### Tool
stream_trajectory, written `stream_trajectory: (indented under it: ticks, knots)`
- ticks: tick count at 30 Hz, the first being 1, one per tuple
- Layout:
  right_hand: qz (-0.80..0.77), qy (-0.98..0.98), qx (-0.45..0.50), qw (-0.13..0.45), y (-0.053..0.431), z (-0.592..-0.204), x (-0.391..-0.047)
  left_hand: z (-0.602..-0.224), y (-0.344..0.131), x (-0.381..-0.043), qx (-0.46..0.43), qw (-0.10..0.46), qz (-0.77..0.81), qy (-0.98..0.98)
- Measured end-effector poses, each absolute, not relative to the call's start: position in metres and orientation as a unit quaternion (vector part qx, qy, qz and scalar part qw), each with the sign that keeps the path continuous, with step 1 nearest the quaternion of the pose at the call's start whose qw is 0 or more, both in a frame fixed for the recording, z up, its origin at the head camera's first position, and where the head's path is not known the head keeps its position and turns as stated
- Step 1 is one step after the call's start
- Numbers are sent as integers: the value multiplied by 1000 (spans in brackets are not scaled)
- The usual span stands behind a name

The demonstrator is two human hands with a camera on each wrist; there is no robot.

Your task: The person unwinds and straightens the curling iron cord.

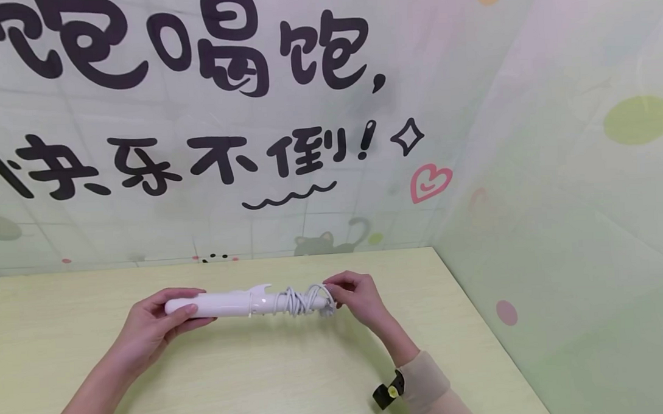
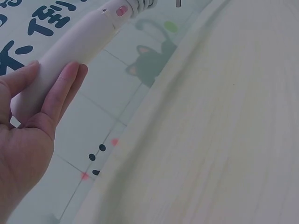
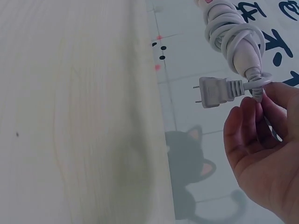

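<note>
A white curling iron (image 1: 225, 304) is held level above the table, its power cord (image 1: 297, 302) wound in loops round the thinner handle end. My left hand (image 1: 141, 332) grips the thick, rounded end, thumb on one side and fingers on the other. A small red switch (image 2: 122, 10) shows on the body in the left wrist view. At the handle's tip, my right hand (image 1: 362, 300) pinches the cord between thumb and fingertips. The two-pin plug (image 3: 215, 92) sticks out sideways beside those fingers in the right wrist view.
Below the hands lies a pale wood-grain table (image 1: 250, 380). A printed wall covering (image 1: 200, 224) with large black characters rises behind it, and another pale wall (image 1: 573, 223) stands to the right. A black band (image 1: 389, 390) is round my right wrist.
</note>
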State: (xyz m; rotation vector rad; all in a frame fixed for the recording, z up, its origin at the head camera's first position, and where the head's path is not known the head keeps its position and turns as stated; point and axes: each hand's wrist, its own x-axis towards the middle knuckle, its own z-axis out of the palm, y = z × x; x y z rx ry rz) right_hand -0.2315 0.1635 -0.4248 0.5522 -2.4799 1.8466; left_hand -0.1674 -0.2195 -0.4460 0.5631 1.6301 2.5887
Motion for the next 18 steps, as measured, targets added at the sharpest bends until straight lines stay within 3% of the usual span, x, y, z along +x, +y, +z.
stream_trajectory:
  ticks: [18]
  knots:
    - [628, -755, 189, -9, 168, -426, -232, -447, -222, -168, 186, 3, 839, 512]
